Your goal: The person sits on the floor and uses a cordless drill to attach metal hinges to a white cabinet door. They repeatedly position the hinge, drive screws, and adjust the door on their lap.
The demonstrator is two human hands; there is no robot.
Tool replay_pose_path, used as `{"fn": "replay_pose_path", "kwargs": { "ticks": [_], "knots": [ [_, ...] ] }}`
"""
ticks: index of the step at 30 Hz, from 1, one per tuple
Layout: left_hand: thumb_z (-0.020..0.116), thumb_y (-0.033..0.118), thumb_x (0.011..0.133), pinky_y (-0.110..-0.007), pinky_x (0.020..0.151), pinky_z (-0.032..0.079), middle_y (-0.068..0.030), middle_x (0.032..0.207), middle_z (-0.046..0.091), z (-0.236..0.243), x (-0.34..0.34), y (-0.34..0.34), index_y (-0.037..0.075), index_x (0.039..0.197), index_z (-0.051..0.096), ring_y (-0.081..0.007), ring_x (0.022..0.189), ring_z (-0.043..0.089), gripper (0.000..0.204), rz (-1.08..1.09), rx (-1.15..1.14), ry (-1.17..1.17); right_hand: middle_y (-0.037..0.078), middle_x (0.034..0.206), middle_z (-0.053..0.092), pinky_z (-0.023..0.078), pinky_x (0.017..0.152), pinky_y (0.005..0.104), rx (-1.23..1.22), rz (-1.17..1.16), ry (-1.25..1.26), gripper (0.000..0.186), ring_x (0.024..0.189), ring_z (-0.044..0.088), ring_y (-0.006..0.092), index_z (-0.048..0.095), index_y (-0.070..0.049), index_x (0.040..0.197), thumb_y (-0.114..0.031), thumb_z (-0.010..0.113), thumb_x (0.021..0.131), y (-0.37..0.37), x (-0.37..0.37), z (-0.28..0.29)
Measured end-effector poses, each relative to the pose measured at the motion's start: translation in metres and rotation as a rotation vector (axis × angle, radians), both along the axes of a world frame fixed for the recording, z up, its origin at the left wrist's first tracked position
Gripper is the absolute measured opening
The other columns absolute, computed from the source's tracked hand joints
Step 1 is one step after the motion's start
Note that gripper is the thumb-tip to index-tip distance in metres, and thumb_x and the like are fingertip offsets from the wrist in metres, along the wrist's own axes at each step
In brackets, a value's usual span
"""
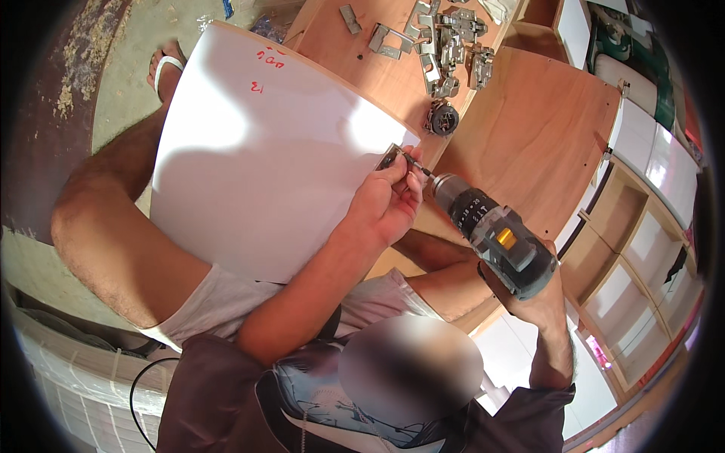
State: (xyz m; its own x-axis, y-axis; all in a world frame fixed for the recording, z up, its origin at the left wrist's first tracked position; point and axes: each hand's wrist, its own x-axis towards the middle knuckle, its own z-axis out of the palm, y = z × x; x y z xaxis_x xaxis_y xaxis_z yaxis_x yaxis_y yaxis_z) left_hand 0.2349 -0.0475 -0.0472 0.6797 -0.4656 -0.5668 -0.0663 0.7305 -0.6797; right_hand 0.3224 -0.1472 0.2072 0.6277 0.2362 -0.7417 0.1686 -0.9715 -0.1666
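Note:
A white panel (257,174) with red handwritten marks lies across my lap. At its right corner my left hand (385,198) is closed, its fingertips pinching a small metal bracket (390,157) against the panel. The bracket is partly hidden by the thumb. In my right hand (538,296) is a cordless drill (495,238), dark grey and black with a yellow patch. Its bit (423,171) points up and left at my left fingertips, close to the bracket. Whether a screw sits on the bit I cannot tell.
Several metal cabinet hinges (449,49) are heaped on a wooden board (332,45) beyond the panel. A small round black object (442,118) sits below them. A brown wood panel (529,128) lies to the right, and open wooden cabinet frames (642,249) stand further right.

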Motion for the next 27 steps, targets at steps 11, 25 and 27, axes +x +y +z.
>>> {"fn": "replay_pose_path", "kwargs": {
  "ticks": [11, 25, 27],
  "knots": [
    [0.062, 0.011, 0.114, -0.020, 0.081, 0.066, -0.0100, 0.117, 0.072, 0.008, 0.002, -0.003, -0.004, 0.128, 0.070, -0.0140, 0.099, 0.070, 0.023, -0.048, 0.129, 0.107, 0.011, 0.084, 0.076, 0.058, 0.074, 0.0310, -0.041, -0.029, 0.016, 0.046, 0.073, 0.068, 0.0150, 0.071, 0.005, 0.122, 0.000, 0.081, 0.078, 0.006, 0.004, -0.001],
    [0.061, 0.015, 0.114, -0.018, 0.079, 0.065, -0.0097, 0.120, 0.073, 0.011, 0.004, -0.007, -0.003, 0.135, 0.067, -0.0118, 0.099, 0.071, 0.028, 0.008, 0.105, 0.094, 0.007, 0.088, 0.078, 0.059, 0.075, 0.0303, -0.022, -0.106, -0.025, 0.030, 0.078, 0.072, 0.0134, 0.075, 0.002, 0.108, -0.004, 0.086, 0.081, 0.001, 0.002, 0.000],
    [0.061, 0.016, 0.115, -0.018, 0.078, 0.065, -0.0093, 0.122, 0.074, 0.012, 0.005, -0.007, -0.001, 0.133, 0.068, -0.0114, 0.099, 0.071, 0.026, 0.003, 0.105, 0.106, 0.007, 0.088, 0.079, 0.060, 0.075, 0.0309, -0.018, -0.111, -0.023, 0.028, 0.078, 0.073, 0.0146, 0.076, 0.001, 0.106, -0.004, 0.086, 0.081, 0.001, 0.002, 0.000]
  ]
}}
